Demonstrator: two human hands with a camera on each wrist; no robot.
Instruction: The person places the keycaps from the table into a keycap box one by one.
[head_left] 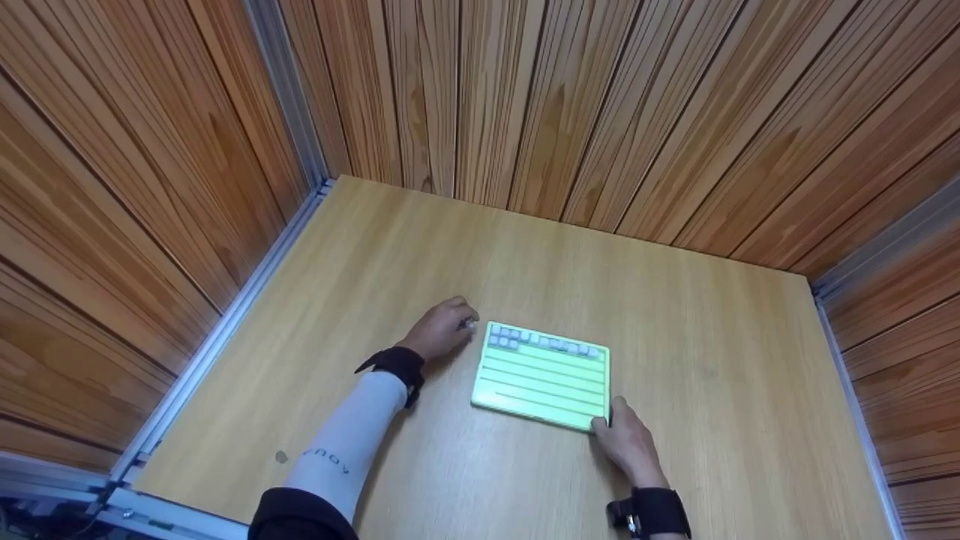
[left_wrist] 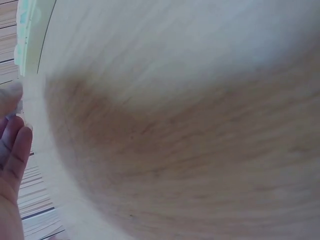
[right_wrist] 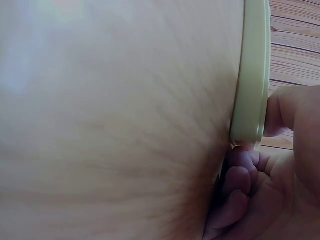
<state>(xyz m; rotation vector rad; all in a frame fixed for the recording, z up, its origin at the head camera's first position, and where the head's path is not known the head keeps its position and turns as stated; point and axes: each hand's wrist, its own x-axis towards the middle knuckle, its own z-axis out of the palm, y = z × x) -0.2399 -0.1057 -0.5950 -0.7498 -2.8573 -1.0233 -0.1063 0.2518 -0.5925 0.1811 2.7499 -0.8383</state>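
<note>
A pale green lined board (head_left: 541, 377) lies flat on the wooden table (head_left: 712, 360), with a row of small grey tiles (head_left: 544, 341) along its far edge. My left hand (head_left: 459, 322) rests on the table just beyond the board's far left corner, its fingers curled and pinching a small grey tile (head_left: 467, 324). In the left wrist view the fingers (left_wrist: 12, 145) show at the left edge, with the board's rim (left_wrist: 26, 35) above them. My right hand (head_left: 609, 420) grips the board's near right corner. The thumb (right_wrist: 280, 110) presses the rim (right_wrist: 252, 75) and the curled fingers (right_wrist: 240, 190) lie beside the corner.
Wood-panelled walls (head_left: 562, 105) close the table in at the back and on both sides, with metal rails (head_left: 217, 337) along the left and right edges. Bare tabletop lies around the board.
</note>
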